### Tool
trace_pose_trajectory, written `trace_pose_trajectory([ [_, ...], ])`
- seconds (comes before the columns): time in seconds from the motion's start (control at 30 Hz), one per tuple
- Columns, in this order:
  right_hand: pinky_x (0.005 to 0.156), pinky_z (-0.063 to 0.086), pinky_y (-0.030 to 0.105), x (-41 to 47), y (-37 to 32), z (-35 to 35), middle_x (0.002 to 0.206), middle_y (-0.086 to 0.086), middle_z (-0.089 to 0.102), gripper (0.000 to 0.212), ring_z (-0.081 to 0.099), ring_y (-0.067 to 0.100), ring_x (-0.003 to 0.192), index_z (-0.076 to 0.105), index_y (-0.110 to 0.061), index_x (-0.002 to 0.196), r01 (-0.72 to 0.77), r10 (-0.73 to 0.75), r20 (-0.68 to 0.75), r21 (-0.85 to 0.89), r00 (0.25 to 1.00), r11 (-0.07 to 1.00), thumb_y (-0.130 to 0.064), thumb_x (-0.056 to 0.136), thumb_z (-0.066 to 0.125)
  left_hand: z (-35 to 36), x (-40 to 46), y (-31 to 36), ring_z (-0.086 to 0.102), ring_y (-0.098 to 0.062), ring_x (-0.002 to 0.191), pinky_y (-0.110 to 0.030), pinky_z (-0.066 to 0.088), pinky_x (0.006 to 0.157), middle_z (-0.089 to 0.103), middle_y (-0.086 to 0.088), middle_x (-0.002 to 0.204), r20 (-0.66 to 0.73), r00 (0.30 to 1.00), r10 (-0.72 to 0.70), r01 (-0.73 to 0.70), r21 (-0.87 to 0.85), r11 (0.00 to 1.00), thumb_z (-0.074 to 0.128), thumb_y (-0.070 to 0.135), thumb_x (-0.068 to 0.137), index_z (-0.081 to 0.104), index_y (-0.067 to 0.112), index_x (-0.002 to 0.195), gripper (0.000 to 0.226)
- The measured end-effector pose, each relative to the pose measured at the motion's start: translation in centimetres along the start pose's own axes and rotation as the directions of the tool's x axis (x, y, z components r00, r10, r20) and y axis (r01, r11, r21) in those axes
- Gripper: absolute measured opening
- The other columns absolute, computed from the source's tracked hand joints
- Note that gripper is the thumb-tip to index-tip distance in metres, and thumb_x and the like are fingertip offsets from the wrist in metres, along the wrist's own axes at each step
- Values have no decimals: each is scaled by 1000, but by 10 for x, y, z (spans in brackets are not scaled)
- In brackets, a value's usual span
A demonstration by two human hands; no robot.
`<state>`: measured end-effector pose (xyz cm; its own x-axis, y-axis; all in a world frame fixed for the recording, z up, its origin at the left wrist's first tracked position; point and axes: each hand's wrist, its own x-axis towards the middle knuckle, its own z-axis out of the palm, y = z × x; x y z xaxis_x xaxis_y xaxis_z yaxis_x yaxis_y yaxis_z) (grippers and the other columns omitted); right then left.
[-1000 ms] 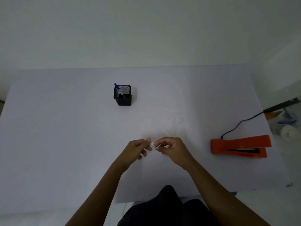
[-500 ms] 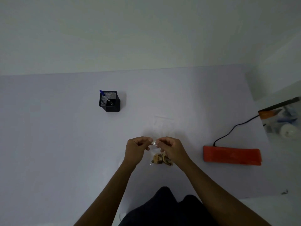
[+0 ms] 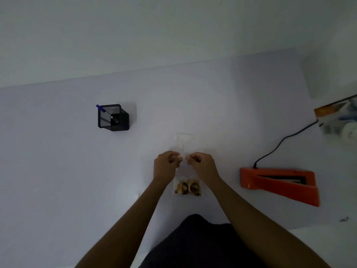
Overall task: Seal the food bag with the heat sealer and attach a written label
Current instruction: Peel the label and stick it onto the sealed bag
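Note:
A clear plastic food bag point(image 3: 185, 141) lies flat on the white table, with brown food pieces point(image 3: 187, 187) at its near end. My left hand point(image 3: 166, 167) and my right hand point(image 3: 201, 167) hover over the bag's middle, both pinching a small white strip, probably a label point(image 3: 180, 157), stretched between their fingertips. An orange heat sealer point(image 3: 280, 183) sits to the right with its jaw open and a black cord point(image 3: 284, 141) running away to the right.
A black mesh pen holder point(image 3: 113, 118) with a blue pen point(image 3: 100, 107) stands at the back left. Clutter and a box point(image 3: 336, 117) lie beyond the table's right edge. My dark-clothed lap is at the bottom centre.
The camera has tilted, so the bag and its food came into view below my hands. My hands stay together, pinching the small white strip, and have pulled slightly apart.

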<state>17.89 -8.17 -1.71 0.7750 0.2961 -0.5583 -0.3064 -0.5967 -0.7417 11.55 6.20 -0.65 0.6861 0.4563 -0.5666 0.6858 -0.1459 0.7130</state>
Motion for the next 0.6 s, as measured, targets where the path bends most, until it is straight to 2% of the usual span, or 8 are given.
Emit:
trace_pose_trajectory([
  [0.1, 65, 51, 24, 9, 5, 0, 76, 0, 72, 15, 66, 12, 68, 77, -10, 85, -37, 36, -15, -39, 999, 999, -21, 91, 69, 9, 10, -1, 70, -8, 73, -20, 54, 69, 75, 4, 78, -3, 1000, 9, -9, 128, 992, 75, 25, 85, 77, 15, 88, 11],
  [0.2, 66, 54, 32, 14, 9, 1, 74, 7, 73, 19, 67, 19, 68, 76, -6, 81, -75, 73, -33, -69, 997, 995, -22, 88, 71, 16, 17, 1, 67, -7, 74, -20, 49, 67, 74, 7, 78, -7, 1000, 6, -4, 222, 975, 74, 29, 84, 77, 18, 86, 12],
  [0.3, 61, 51, 29, 17, 10, 3, 67, 5, 70, 20, 64, 16, 63, 72, -6, 73, -74, 69, -53, -100, 996, 992, -21, 86, 71, 20, 22, 2, 67, -12, 67, -26, 53, 61, 72, 4, 70, -9, 1000, -19, 21, 291, 956, 71, 32, 83, 74, 18, 76, 16],
  [0.37, 54, 44, 18, 18, 10, 4, 60, -2, 62, 21, 57, 8, 55, 66, -11, 66, -65, 58, -61, -130, 996, 989, -20, 86, 69, 22, 24, 2, 66, -12, 64, -29, 54, 60, 70, 3, 66, -3, 1000, -31, 31, 312, 950, 70, 33, 83, 72, 16, 71, 21],
  [0.47, 50, 37, 13, 18, 9, 5, 58, -7, 59, 22, 54, 4, 53, 63, -15, 66, -71, 59, -76, -160, 995, 984, -21, 87, 68, 24, 26, 1, 61, -3, 62, -20, 45, 55, 68, 10, 68, 0, 999, -37, 35, 331, 943, 72, 34, 83, 71, 21, 73, 17],
  [0.6, 55, 51, 29, 20, 12, 9, 65, 4, 68, 23, 64, 18, 60, 69, -9, 73, -99, 83, -95, -179, 992, 979, -25, 89, 66, 27, 29, 1, 62, -6, 62, -18, 41, 52, 67, 10, 68, -7, 999, -43, 42, 360, 932, 71, 33, 84, 70, 20, 72, 18],
])
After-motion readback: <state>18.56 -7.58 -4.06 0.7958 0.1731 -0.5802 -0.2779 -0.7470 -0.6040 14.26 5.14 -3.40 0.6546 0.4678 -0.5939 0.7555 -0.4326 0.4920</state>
